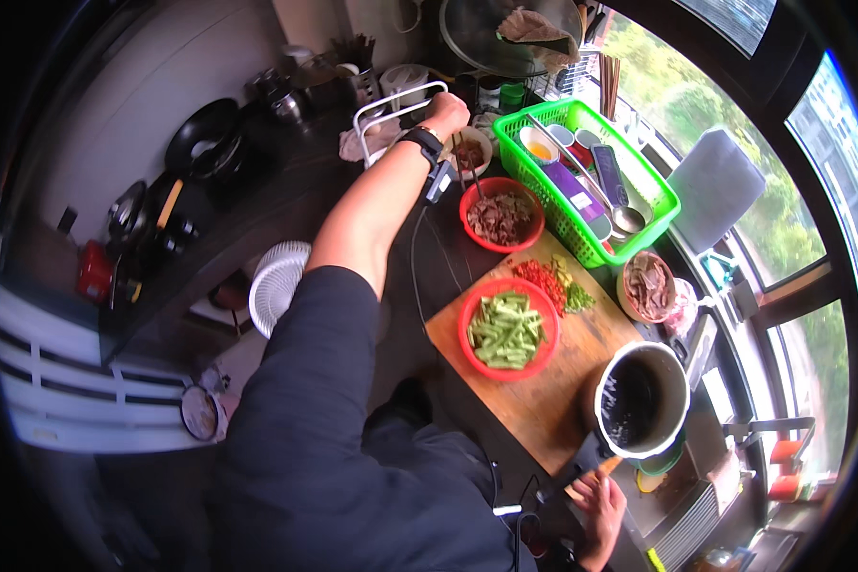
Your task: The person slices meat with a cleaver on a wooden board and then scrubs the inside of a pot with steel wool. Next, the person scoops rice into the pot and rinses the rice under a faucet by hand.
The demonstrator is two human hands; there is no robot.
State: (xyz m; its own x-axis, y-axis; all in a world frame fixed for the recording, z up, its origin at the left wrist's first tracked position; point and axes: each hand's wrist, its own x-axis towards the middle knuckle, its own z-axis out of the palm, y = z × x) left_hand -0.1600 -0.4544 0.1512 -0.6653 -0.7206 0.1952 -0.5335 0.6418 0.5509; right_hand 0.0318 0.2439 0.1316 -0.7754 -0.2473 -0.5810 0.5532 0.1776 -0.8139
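Your sleeve is lying nearest. I can't tell whether your left hand, or right hand near the pot, is gripping.

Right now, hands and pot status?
Left hand fisted near white frame, grip unclear. Right hand near pot handle. Pot at cutting board edge; red vegetable bowl close.

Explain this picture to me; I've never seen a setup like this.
There is no machine here: these are a person's bare hands, seen from above by a wide fisheye camera worn on the head, so straight edges bend. The left hand reaches far forward, near a white wire frame; what it grips is unclear. The right hand is by the dark handle of a pot; I can't confirm a hold. On the wooden board are a red bowl of cut green vegetable and chopped red pieces. Beyond stands a green basket.
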